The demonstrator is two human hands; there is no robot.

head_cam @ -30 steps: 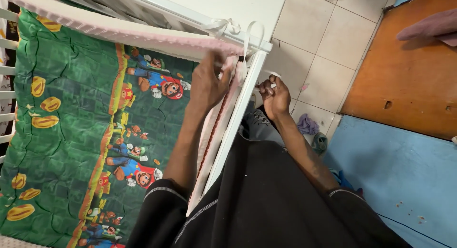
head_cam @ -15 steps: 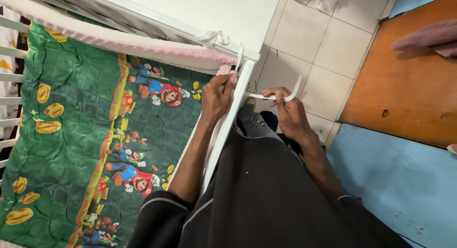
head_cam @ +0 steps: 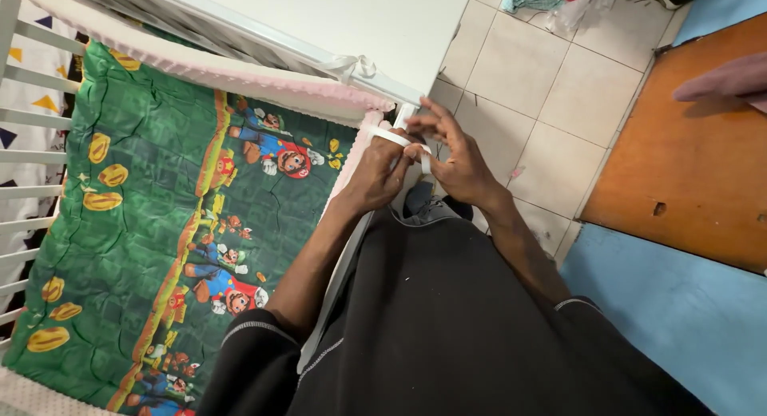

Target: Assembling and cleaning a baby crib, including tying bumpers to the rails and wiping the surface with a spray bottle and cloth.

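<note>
Nearest the camera, the person's black long-sleeved top (head_cam: 447, 328) fills the lower frame, both forearms extending from it toward the near corner of the white wooden cot rail (head_cam: 351, 248). The left hand (head_cam: 375, 172) rests over the rail at that corner, its fingers closed on a narrow white fabric tie ribbon (head_cam: 397, 138) that crosses its knuckles. The right hand (head_cam: 455, 156) meets it just beside the corner post, thumb and forefinger pinched on the ribbon's hanging end, the other fingers spread apart. The step in hand appears to be tying the pale pink padded cot bumper (head_cam: 264, 79) to the rail. Completing it calls for keeping tension while crossing the ends and drawing the knot snug. Beyond, a finished white bow (head_cam: 351, 65) sits on the far rail; the green cartoon-print quilt (head_cam: 160, 224) covers the mattress.
</note>
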